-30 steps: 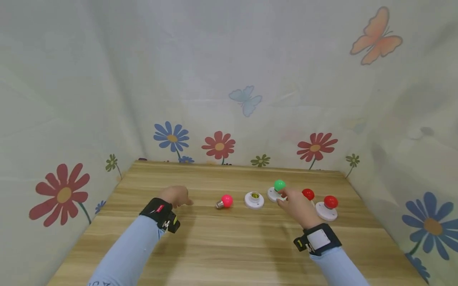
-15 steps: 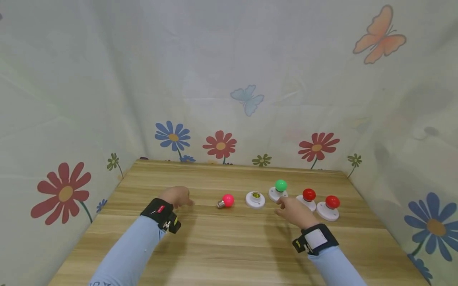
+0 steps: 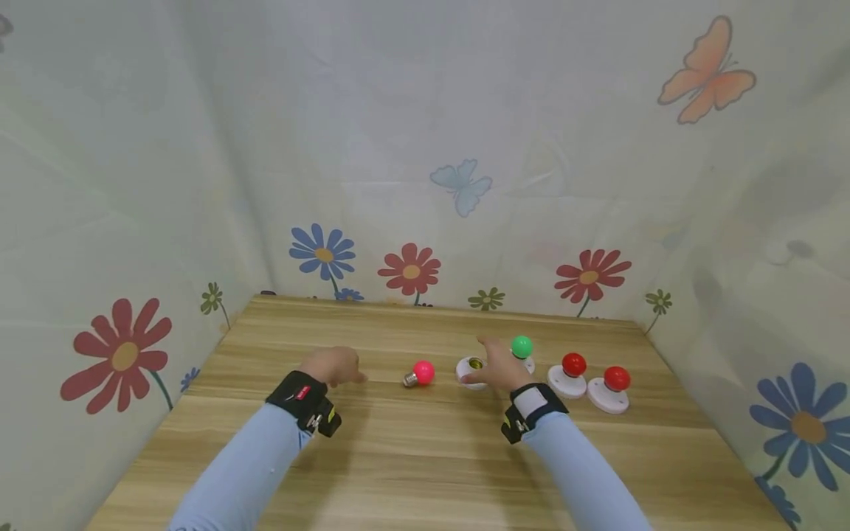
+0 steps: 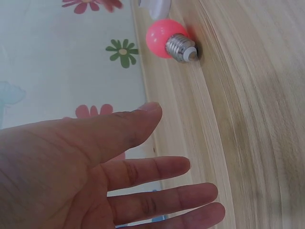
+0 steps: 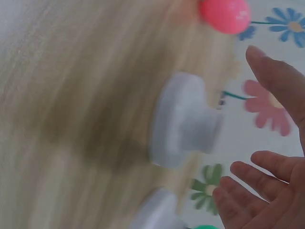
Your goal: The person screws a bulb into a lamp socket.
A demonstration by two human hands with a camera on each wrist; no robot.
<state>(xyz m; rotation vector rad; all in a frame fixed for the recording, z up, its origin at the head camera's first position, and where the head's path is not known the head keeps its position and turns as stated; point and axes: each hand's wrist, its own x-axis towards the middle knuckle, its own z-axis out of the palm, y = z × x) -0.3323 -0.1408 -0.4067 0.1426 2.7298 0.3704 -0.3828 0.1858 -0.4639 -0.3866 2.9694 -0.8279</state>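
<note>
A pink light bulb (image 3: 423,372) lies on its side on the table, its silver screw base towards the left. To its left is the left hand (image 3: 334,366), fingers extended and nothing in them; the left wrist view shows the bulb (image 4: 164,39) beyond the thumb. The right hand (image 3: 499,366) is spread beside a white lamp holder (image 3: 462,371) with a bare socket. In the right wrist view the lamp holder (image 5: 178,119) stands apart from the thumb and fingers. Behind the right hand, a green bulb (image 3: 522,346) sits upright in a partly hidden holder.
Two red bulbs (image 3: 574,364) (image 3: 617,378) stand in white holders at the right of the wooden table (image 3: 412,457). A flower-printed curtain (image 3: 372,147) surrounds the table at the back and sides.
The right hand has left the green bulb, drawn back from it, then moved left to the bare lamp holder, with fingers spread. The left hand has barely moved.
</note>
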